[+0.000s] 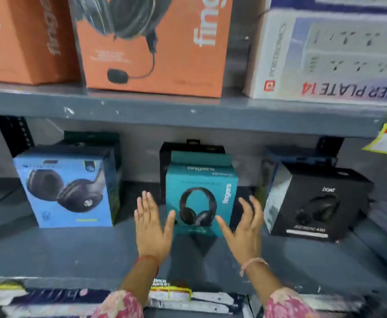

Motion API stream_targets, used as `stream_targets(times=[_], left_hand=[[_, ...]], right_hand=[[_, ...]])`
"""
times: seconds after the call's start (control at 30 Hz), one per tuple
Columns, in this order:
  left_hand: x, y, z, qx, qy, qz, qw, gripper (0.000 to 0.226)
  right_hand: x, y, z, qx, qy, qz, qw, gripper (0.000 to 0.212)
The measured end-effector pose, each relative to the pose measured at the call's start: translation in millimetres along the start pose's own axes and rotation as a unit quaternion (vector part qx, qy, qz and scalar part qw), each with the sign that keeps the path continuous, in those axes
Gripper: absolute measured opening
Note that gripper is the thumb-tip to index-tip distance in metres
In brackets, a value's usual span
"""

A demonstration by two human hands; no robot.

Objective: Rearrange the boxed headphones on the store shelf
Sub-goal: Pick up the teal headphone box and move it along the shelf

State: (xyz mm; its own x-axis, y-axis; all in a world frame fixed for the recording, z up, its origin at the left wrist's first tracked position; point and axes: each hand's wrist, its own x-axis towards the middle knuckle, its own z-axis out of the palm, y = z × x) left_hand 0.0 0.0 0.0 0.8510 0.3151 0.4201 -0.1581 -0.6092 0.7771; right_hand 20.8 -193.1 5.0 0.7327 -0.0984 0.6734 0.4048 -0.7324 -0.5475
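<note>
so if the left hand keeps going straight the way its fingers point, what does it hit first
Probably nothing soon: the left hand points into the gap between the blue box and the teal box, toward the shelf's back wall. Its thumb may brush the teal box; depth is unclear.

Scuffed grey metal shelving [188, 115], perforated uprights [16, 134]

Both arms wear pink floral sleeves [119, 304] that end below the elbow. A red thread [147, 260] circles the wrist of the left hand [152, 226]; a pale pink thread [253, 263] circles that of the right hand [243, 230].
</note>
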Motion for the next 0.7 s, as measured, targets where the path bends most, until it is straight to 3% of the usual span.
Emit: stream_targets(times=[0.03,0.1,0.17,0.23,0.33,0.43,0.53,0.6,0.7], left_hand=[[2,2,4,-0.07,-0.007,-0.092,0.993,0.074],[11,2,16,-0.172,-0.042,-0.181,0.967,0.07],[17,-4,26,-0.278,-0.081,-0.224,0.931,0.092],[16,-14,29,-0.297,-0.089,-0.222,0.924,0.096],[9,-18,19,-0.267,-0.082,-0.227,0.933,0.085],[-8,8,-8,-0.343,-0.071,-0.209,0.913,0.078],[-25,30,-30,-0.413,-0.134,-0.229,0.871,0.076],[-31,38,-43,-0.432,-0.173,-0.228,0.856,0.085],[-32,43,-52,-0.448,-0.194,-0.243,0.838,0.091]], right_hand=[[2,8,9,0.041,-0.02,0.079,0.996,0.069],[7,14,21,0.146,-0.069,0.202,0.966,0.08],[10,21,32,0.249,-0.113,0.275,0.922,0.078],[5,22,35,0.294,-0.151,0.284,0.9,0.06],[-7,17,25,0.286,-0.151,0.273,0.906,0.04],[-22,1,0,0.263,-0.095,0.261,0.924,0.037],[-31,-20,-25,0.302,-0.036,0.274,0.912,0.029],[-34,-30,-39,0.345,-0.037,0.285,0.893,0.023],[-35,-36,-50,0.392,-0.075,0.307,0.864,0.033]])
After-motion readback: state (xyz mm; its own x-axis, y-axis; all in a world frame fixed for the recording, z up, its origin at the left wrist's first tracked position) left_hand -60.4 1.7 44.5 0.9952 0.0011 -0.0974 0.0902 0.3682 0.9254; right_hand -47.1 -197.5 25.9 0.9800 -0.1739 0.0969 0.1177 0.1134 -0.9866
